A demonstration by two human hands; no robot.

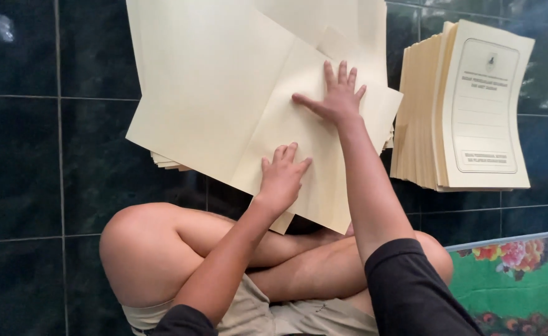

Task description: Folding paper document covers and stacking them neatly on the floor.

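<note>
Head view, seat: You sat cross-legged on the dark tiled floor [19, 155], knees spread, so the work lay just past your shins within easy reach.
Head view, top sheet: The cream folded sheet [311, 155] lay tilted on the pile, its near corner over your legs at about 6 o'clock and its far corner towards 2 o'clock.
Head view, left hand: Your left hand [281, 176] was open, palm down, fingers together and pointing to 12 o'clock. It rested on the near part of the folded sheet, seemingly to pin it so it would not slide.
Head view, right hand: Your right hand [337, 96] was open too, fingers spread wide, flat on the far part of the same sheet at about 1 o'clock from the left hand. The spread looked meant to press the paper smooth. It gripped nothing.
Head view, loose pile: Under both hands lay larger cream sheets [205, 81], fanned unevenly towards 11 o'clock, their edges showing at the lower left.
Head view, finished stack: At 3 o'clock, well apart from your hands, stood a neat stack of printed cream folders [473, 106], kept aside from the loose pile.
Head view, mat: A green floral mat [516, 286] showed at 5 o'clock, untouched.
</note>
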